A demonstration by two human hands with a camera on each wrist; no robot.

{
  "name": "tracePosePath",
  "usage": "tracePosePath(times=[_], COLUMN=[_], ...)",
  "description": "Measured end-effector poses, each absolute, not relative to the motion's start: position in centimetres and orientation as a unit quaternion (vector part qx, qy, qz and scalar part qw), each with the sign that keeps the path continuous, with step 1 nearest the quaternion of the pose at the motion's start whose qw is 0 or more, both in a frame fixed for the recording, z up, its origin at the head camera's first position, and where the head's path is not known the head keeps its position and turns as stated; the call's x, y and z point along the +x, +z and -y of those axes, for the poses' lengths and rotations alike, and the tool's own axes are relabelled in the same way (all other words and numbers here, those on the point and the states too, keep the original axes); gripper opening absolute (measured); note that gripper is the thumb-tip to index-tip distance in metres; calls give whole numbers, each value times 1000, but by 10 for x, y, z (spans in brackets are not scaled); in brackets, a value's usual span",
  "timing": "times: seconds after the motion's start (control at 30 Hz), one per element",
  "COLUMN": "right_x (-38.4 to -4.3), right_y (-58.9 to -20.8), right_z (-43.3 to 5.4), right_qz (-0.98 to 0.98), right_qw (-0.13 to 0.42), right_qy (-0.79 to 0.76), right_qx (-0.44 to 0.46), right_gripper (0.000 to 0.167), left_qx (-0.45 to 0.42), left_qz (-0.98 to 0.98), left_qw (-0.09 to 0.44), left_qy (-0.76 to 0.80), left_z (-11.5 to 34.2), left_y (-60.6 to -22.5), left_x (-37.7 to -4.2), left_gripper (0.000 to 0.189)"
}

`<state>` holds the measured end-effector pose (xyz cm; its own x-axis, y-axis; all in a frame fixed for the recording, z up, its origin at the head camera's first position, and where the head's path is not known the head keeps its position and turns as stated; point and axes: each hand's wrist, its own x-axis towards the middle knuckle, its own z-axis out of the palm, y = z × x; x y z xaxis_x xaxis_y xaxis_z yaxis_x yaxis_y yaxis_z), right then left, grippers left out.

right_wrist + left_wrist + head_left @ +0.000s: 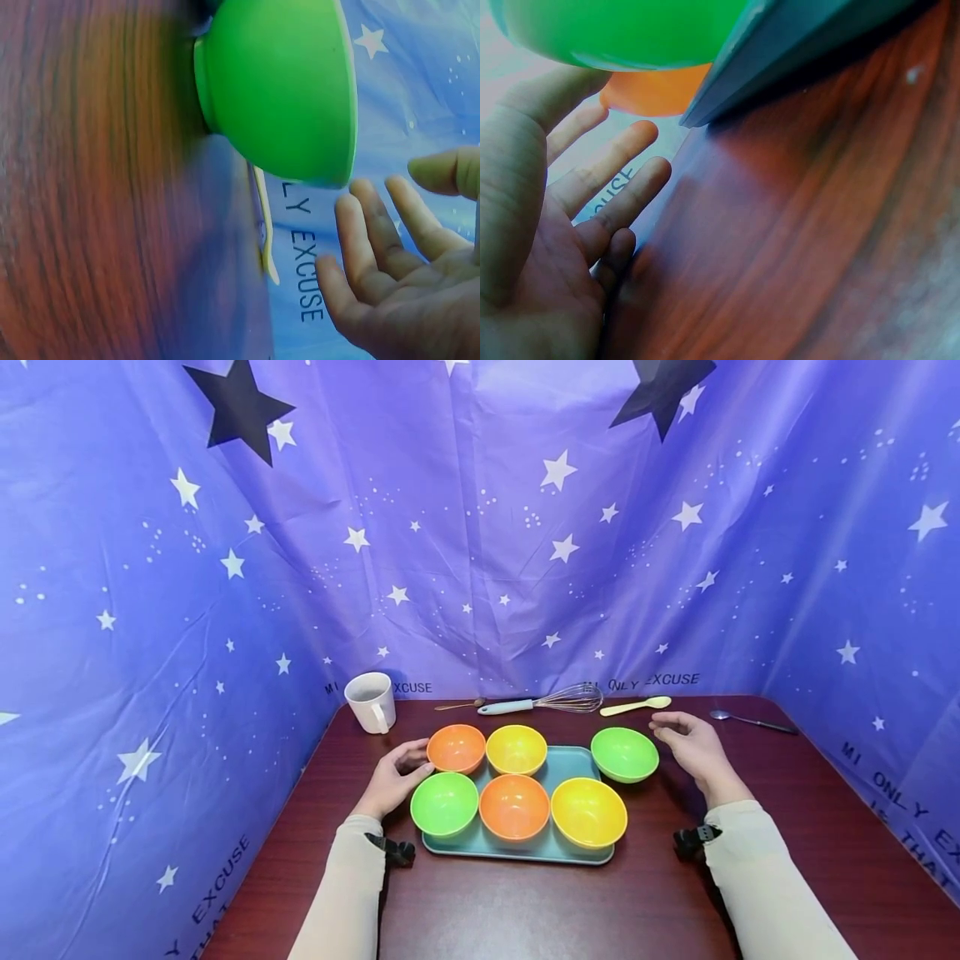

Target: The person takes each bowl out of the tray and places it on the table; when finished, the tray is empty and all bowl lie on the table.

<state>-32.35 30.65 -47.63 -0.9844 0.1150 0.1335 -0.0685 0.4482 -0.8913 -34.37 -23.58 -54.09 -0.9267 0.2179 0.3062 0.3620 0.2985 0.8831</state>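
The lone green bowl (625, 754) stands on the table (517, 910) just off the right edge of the teal tray (566, 765), with your right hand (697, 756) just beside its rim, fingers loose and thumb apart, gripping nothing. Your left hand (396, 777) is also relaxed, its fingertips at the rear orange bowl (456, 749); you cannot tell whether they touch it. The near-left green bowl (444, 804) sits close to that thumb. Between your hands, the tray also carries the rear yellow bowl (517, 750), front orange bowl (514, 807) and front yellow bowl (588, 812). Behind them lie a thin brown spoon (478, 702), a whisk (506, 707) and a pale yellow spoon (633, 707); a white mug (367, 703) stands far left, and a dark-handled metal spoon (753, 722) lies beyond your right hand.
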Motion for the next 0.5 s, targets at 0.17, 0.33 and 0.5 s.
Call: tracePosePath(times=[0.17, 0.33, 0.5], right_x=[-324, -327, -332], right_y=[-466, -454, -445], right_z=[-300, -290, -277], right_qz=[849, 852, 851], right_qw=[109, 129, 122], right_qy=[515, 507, 511], right_qx=[-34, -7, 22], right_gripper=[37, 35, 35], left_qx=[-186, -184, -184], left_qz=[802, 804, 806], left_qw=[66, 67, 66], left_qy=[-563, -562, -559], left_z=[236, 237, 236], left_y=[-542, -542, -541], left_x=[-344, -344, -343], left_gripper=[49, 49, 49])
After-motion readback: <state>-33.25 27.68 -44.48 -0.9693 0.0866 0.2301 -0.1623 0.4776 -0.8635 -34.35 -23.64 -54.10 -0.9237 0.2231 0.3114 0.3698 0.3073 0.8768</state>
